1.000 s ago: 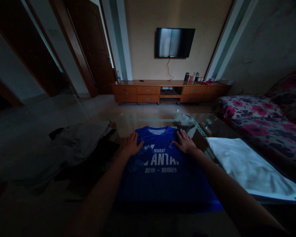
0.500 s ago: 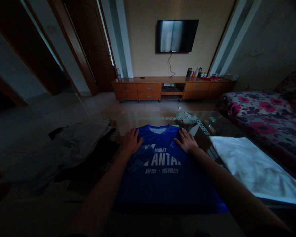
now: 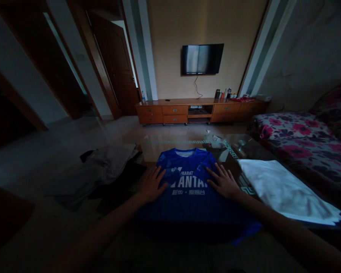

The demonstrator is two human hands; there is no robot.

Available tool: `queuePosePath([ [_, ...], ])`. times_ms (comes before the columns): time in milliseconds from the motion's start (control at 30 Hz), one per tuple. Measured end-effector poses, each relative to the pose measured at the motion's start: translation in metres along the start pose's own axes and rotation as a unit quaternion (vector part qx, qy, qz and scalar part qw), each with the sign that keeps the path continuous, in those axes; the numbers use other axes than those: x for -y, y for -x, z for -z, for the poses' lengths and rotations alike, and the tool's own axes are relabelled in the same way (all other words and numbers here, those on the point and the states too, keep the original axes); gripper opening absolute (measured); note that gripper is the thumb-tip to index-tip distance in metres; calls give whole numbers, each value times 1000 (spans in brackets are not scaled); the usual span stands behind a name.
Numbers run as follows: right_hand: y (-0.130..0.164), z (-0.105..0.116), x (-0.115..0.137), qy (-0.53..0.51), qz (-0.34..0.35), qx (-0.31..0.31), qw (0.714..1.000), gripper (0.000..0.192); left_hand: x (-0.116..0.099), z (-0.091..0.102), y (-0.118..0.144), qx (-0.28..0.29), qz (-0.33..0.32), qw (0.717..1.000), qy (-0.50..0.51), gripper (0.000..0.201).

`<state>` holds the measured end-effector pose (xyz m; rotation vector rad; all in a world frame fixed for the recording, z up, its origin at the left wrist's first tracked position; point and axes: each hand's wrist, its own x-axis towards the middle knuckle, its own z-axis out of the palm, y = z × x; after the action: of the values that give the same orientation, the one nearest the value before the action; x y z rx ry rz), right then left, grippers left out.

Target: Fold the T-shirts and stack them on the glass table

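Now resting lower than half a second ago, with left hand (image 3: 152, 184) and right hand (image 3: 225, 182) spread, pinching nothing visible, on the blue marathon T-shirt (image 3: 187, 208) across the glass-topped table (image 3: 149, 151); baring the shoulders (image 3: 208, 156), apparently smoothing downward.

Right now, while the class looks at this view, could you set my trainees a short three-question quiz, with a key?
1. What garment is spread between the left hand and the right hand?
2. True or false: the left hand is touching the white cloth.
3. Fill in the blank: mounted on the wall above the wooden cabinet is a ____.

Key:
1. The blue shirt, printed with white lettering.
2. False; the cloth lies off to the right.
3. television
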<state>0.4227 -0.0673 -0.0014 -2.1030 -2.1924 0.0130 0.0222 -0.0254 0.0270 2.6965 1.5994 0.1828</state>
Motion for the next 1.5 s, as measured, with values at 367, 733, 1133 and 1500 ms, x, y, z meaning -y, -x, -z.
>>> queuePosePath([
  [367, -10, -6, 3, -3, -12, 49, 999, 75, 5, -9, 3, 35, 9, 999, 29, 69],
  [733, -48, -7, -1, -7, -12, 59, 998, 75, 20, -16, -32, 32, 6, 999, 18, 67],
  [1133, -109, -17, -11, -13, -33, 62, 997, 76, 47, -30, -95, 32, 41, 999, 8, 66],
  [1500, -119, -5, -8, -45, -44, 97, 993, 79, 41, -20, -97, 14, 13, 999, -34, 65],
])
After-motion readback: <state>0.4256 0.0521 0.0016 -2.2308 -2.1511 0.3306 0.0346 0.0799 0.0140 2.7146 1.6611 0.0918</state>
